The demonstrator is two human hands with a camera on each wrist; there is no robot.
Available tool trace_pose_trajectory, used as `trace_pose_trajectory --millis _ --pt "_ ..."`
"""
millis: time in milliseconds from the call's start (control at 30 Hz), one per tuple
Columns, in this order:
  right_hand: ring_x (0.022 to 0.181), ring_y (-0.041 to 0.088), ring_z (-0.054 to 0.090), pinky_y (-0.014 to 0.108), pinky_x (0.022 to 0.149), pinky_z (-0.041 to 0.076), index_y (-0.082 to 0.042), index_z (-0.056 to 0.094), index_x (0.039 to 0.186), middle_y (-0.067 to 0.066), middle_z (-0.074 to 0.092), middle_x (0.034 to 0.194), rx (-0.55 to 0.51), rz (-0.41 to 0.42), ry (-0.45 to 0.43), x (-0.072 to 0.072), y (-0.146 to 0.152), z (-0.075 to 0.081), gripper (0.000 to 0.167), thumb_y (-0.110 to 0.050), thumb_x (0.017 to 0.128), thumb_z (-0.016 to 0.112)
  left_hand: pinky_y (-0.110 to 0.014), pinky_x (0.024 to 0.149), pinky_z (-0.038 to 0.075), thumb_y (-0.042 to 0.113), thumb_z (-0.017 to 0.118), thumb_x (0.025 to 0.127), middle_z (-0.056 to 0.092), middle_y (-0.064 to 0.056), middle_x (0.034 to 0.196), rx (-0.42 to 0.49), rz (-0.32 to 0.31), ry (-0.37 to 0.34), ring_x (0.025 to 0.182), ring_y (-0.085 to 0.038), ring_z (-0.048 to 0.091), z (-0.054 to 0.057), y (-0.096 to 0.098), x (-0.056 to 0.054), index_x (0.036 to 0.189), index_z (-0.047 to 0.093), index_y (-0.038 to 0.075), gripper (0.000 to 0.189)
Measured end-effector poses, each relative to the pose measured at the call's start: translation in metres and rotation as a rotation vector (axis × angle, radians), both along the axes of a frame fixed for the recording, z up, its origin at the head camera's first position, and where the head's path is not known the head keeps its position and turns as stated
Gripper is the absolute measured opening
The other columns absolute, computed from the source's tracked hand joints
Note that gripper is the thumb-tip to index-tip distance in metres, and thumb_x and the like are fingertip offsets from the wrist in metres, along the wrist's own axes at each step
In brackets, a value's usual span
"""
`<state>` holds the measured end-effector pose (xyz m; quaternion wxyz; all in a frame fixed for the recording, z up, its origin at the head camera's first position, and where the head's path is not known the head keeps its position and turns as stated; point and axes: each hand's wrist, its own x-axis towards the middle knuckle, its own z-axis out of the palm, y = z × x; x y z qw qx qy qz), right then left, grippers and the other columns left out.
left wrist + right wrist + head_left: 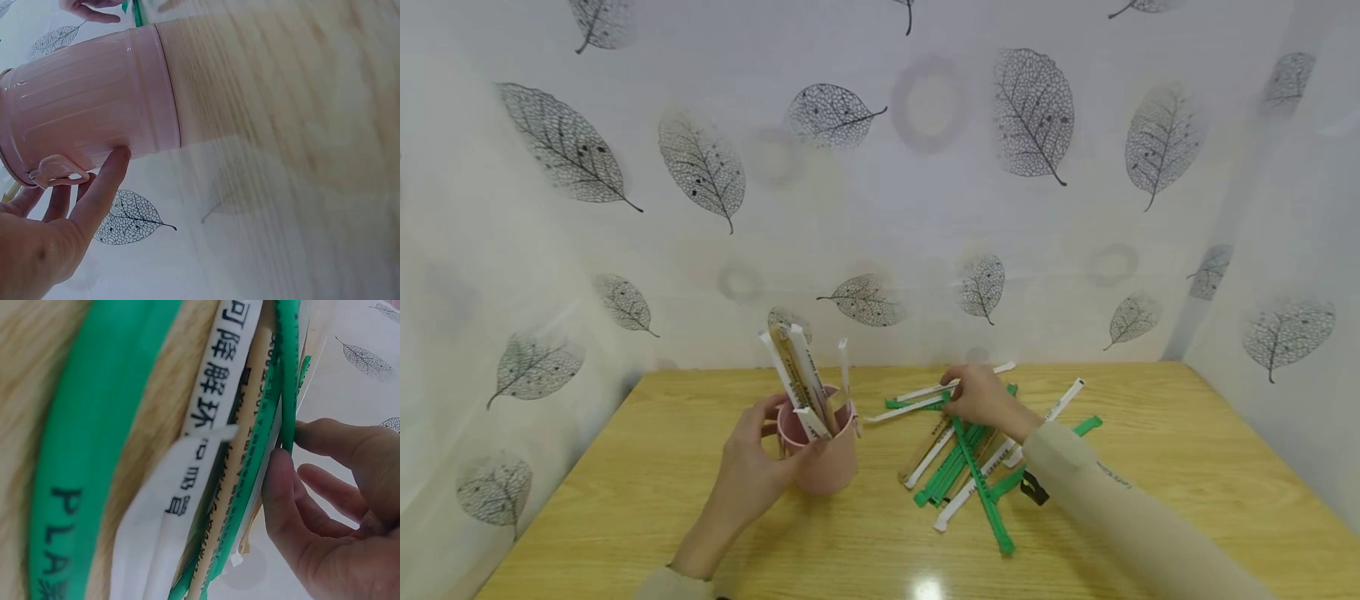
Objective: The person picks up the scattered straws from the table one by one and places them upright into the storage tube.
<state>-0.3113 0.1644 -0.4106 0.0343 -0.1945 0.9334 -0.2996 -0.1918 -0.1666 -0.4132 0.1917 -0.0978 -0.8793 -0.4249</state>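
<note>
Our right hand (988, 400) pinches a green-wrapped straw (992, 518) near its far end, while our left hand (756, 467) holds a pink bucket (827, 468) between thumb and fingers, close by a small handle (59, 169) on its wall. White and brown wrapped straws (808, 367) lean inside the bucket, their print too small for us to read. It stands upright on the wooden tabletop (647, 500), nearer the left edge than the right. Loose straws (951, 468) lie heaped between the middle and the right edge, some reaching toward the far edge. Beside the right hand we read "PLA" and a cut-off character on a green wrapper (87, 456); a white wrapper (215, 369) says "可降解环" and, past a partly covered stretch, "吸管". Dark lettering (1112, 475) on our right sleeve (1150, 521) is too small to make out. Beyond the far edge we see a pale backdrop (865, 233) printed with leaf skeletons.
</note>
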Motion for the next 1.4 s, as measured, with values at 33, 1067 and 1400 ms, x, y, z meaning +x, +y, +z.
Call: trace_pose_trajectory --millis 33,1067,1400 --pt "0.059 0.014 0.067 0.03 0.058 0.058 0.007 0.067 0.12 0.017 0.074 0.087 0.005 -0.008 0.007 0.0 0.0 -0.001 0.038 -0.002 0.084 0.078 -0.052 0.09 0.058 0.034 0.087 0.082 0.062 -0.014 0.128 0.001 -0.001 0.0 0.11 -0.032 0.065 0.0 0.0 0.0 0.14 0.053 0.008 0.071" --pt "0.086 0.026 0.076 0.025 0.066 0.062 -0.004 0.074 0.117 0.018 0.075 0.104 -0.479 -0.094 0.389 0.02 -0.007 0.073 0.024 -0.006 0.093 0.07 -0.053 0.091 0.057 0.036 0.086 0.083 0.061 -0.014 0.131 0.012 -0.007 -0.018 0.111 -0.033 0.065 0.001 -0.001 0.001 0.141 0.053 0.009 0.071" --pt "0.088 0.004 0.071 0.03 0.071 0.064 0.01 0.069 0.114 0.0 0.072 0.1 -0.916 0.113 0.615 0.038 -0.03 0.111 0.027 0.012 0.087 0.072 -0.054 0.092 0.057 0.035 0.085 0.084 0.061 -0.014 0.129 0.007 -0.006 -0.012 0.111 -0.034 0.065 0.001 -0.001 0.001 0.141 0.052 0.008 0.072"
